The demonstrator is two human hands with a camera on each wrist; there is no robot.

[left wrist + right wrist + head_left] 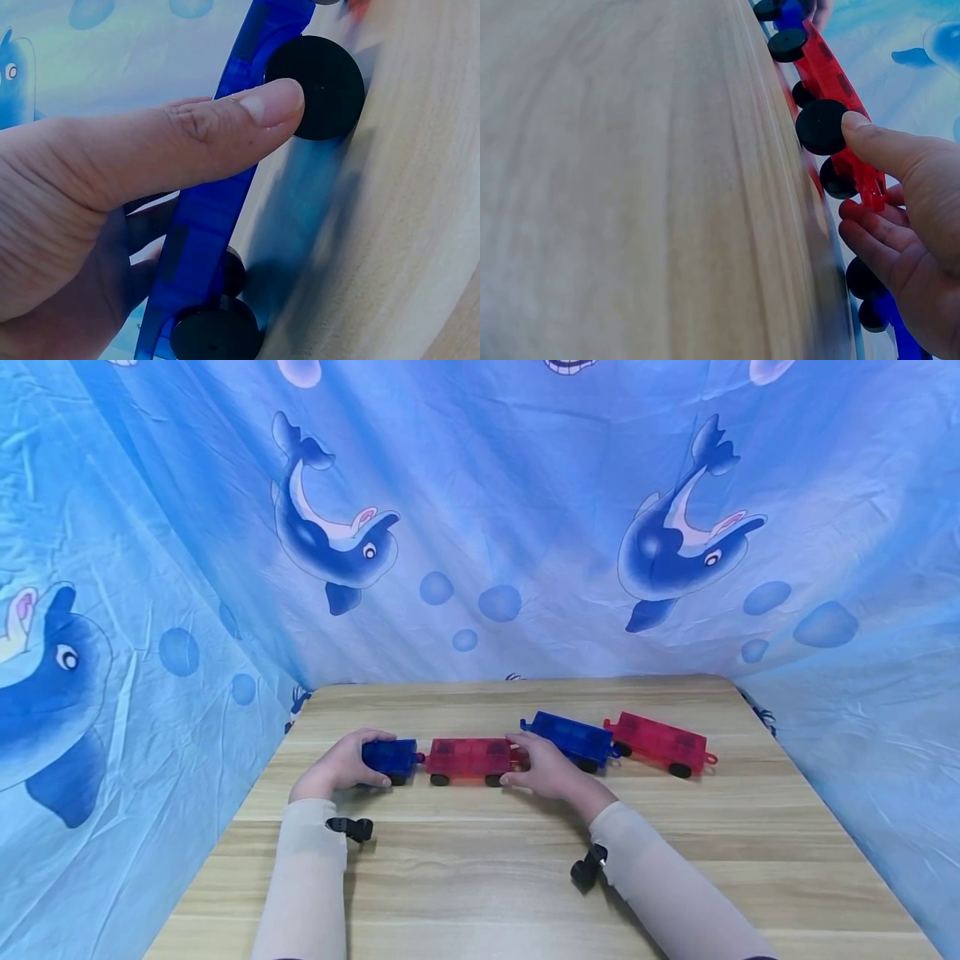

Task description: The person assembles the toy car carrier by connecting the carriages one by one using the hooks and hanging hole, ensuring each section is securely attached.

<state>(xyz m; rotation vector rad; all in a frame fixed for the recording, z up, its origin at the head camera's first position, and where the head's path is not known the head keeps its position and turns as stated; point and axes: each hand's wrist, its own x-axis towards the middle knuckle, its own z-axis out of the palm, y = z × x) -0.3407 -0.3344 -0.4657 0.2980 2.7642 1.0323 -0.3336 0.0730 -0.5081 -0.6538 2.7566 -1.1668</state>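
Note:
At the left of the table, my left hand grips a translucent blue toy train car, its thumb against a black wheel. My right hand holds the right end of a translucent red train car, its thumb by a rear wheel. The red car's left hook meets the blue car's right end; whether they are linked I cannot tell. Just behind and right of my right hand stands another blue car, set at an angle. Its right end touches a second red car.
The wooden table reaches back to a blue dolphin-printed cloth, which also hangs along both sides. Each forearm wears a light sleeve with a small black camera, on the left and on the right.

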